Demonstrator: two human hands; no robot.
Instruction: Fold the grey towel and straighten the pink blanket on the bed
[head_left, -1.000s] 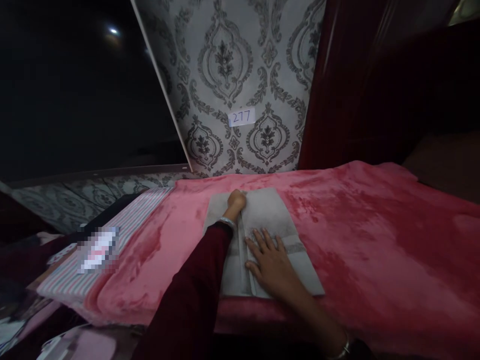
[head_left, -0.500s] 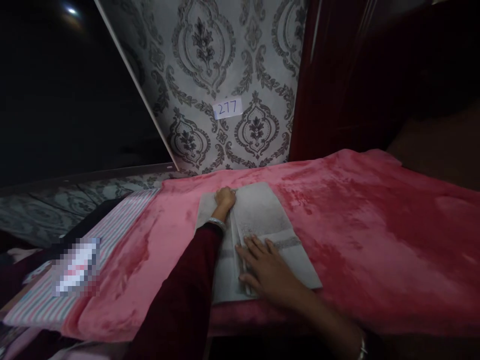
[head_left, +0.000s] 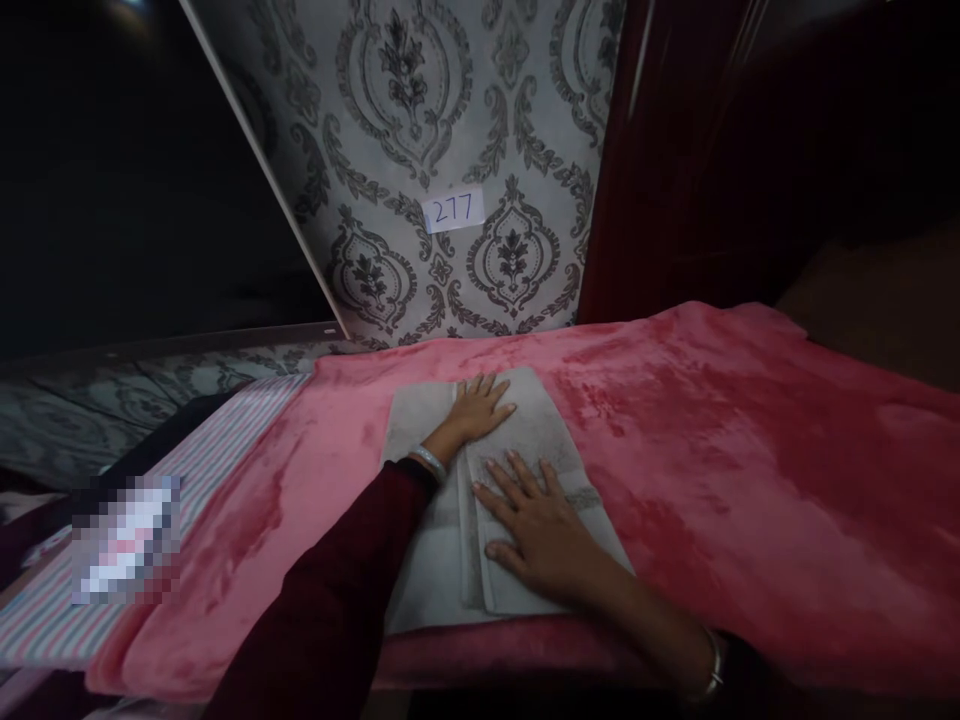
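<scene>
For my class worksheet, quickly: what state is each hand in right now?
Left hand: open, palm down on the far part of the grey cloth.
Right hand: open, spread on the near part of the grey cloth.

left hand (head_left: 480, 412) beyond right hand (head_left: 541, 532) | cloth (head_left: 426, 575) under these 2, on blanket (head_left: 750, 480) | tag (head_left: 454, 210) on wall (head_left: 504, 130) behind

matt grey cloth (head_left: 541, 432), plush pink blanket (head_left: 720, 480), shiny metal bangle (head_left: 430, 461), glossy dark-red panel (head_left: 667, 180).

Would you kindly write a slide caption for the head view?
Left hand and right hand lie spread on folded gray cloth over a pink blanket.
</scene>
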